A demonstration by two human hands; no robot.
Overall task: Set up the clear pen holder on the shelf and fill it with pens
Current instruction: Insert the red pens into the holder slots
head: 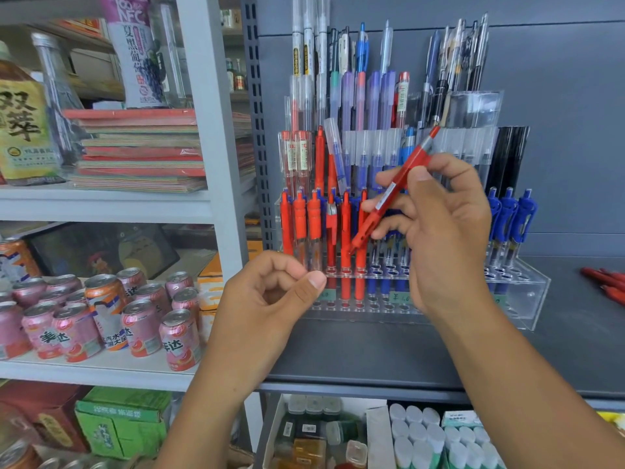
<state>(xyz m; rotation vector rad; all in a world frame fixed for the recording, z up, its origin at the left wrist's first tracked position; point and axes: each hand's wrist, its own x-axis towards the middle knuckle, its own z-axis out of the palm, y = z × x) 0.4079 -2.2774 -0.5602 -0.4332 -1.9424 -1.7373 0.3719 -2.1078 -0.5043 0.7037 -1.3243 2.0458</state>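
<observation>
The clear pen holder (536, 292) is standing on the grey shelf (372, 350), set back from its front edge and mostly filled. Nearest, the left hand (270, 299) is hovering loosely curled, holding nothing, just in front of the holder's left end. Beyond it, the right hand (446, 238) is gripping a red pen (394, 192) in its fingertips. The pen is slanting, clip end low beside the standing red pens (345, 231). It seems reversed compared with them, so turning it in the fingers could make it slip and fall. Lowering it slanted could knock the packed neighbours or miss a hole. Blue pens (510, 214) are filling the right rows, and loose red pens (605, 282) are lying at the shelf's right edge.
</observation>
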